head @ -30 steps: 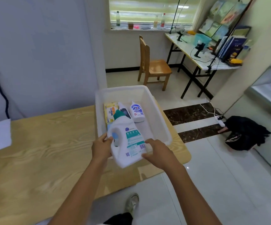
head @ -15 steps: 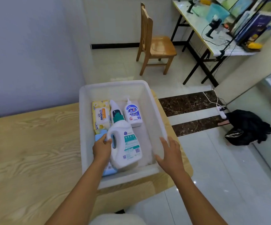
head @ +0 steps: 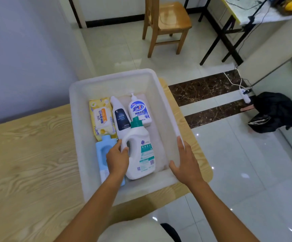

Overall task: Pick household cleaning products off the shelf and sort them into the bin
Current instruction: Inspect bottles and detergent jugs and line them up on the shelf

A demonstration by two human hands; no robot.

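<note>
- Head view: little differs from half a second ago. The white detergent jug (head: 141, 154) stays in the bin (head: 110, 77) at centre frame, and the left hand (head: 116, 158) still grips its handle.
- The right hand (head: 185, 163), fingers straight, rests on the bin's right rim.
- The jug lies flat, its long axis running up-frame, green cap topmost.
- Its teal label is unreadable; the pump bottle (head: 140, 110) reads "活力28".

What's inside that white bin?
A yellow wipes pack, dark-labelled bottle, pump bottle, blue bottle and green-capped jug, which the left hand grips. The arm hides the blue bottle's lower part.
</note>
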